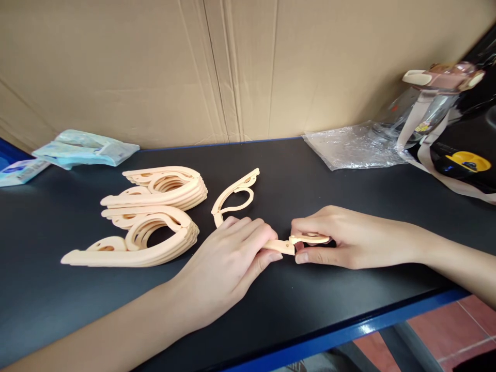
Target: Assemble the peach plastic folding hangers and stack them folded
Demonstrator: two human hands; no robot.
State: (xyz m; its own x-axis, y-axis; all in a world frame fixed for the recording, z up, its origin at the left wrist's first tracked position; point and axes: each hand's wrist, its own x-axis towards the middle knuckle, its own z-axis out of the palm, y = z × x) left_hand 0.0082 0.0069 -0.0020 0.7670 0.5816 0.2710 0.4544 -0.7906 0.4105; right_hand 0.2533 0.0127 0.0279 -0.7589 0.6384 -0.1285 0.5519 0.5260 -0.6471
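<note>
Between my two hands is a cream plastic piece that looks like part of a folding clothes hanger (281,247). My left hand (236,253) is closed around its left part, with the thumb below and fingers on top. My right hand (329,237) pinches at the right end, where a thin curved part (312,239) juts out between thumb and fingers. A curved cream arm with a ring-like hook (234,199) reaches up behind my left hand; whether it joins the held piece is hidden. Left of that hand lie stacked cream hangers (166,227), nested in several layers.
Tissue packs (85,147) lie at the back left of the black table (279,191). A clear plastic bag (349,147) and a strapped drinking bottle (430,108) are at the back right, beside a black object with a yellow part (468,161). Cardboard (155,67) stands behind.
</note>
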